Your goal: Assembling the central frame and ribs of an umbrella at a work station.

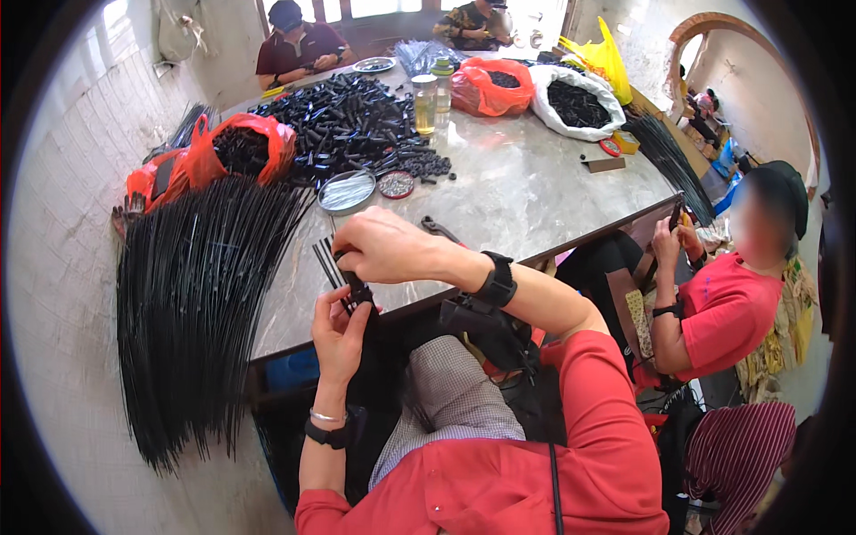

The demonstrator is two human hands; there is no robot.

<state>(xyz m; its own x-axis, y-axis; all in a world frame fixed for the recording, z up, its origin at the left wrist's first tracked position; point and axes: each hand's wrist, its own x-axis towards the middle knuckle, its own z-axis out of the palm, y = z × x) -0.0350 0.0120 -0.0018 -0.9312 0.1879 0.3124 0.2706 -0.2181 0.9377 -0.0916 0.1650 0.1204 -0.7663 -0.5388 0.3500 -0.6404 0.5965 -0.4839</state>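
Just past the table's near edge, my left hand pinches a black part with thin rods between thumb and fingers. Closed over the upper end of the same part is my right hand, reaching across from the right. Several thin black rods stick up beside its fingertips. The exact kind of the part is too small to tell, and the fingers hide some of it. Beyond my hands, a round metal dish of thin pale pins and a small red dish of tiny metal pieces lie on the table.
Long black rods overhang the table's left side. A heap of black tubes, red bags, a white sack and a glass jar stand farther back. Pliers lie near the edge. A co-worker sits at right; two others sit opposite.
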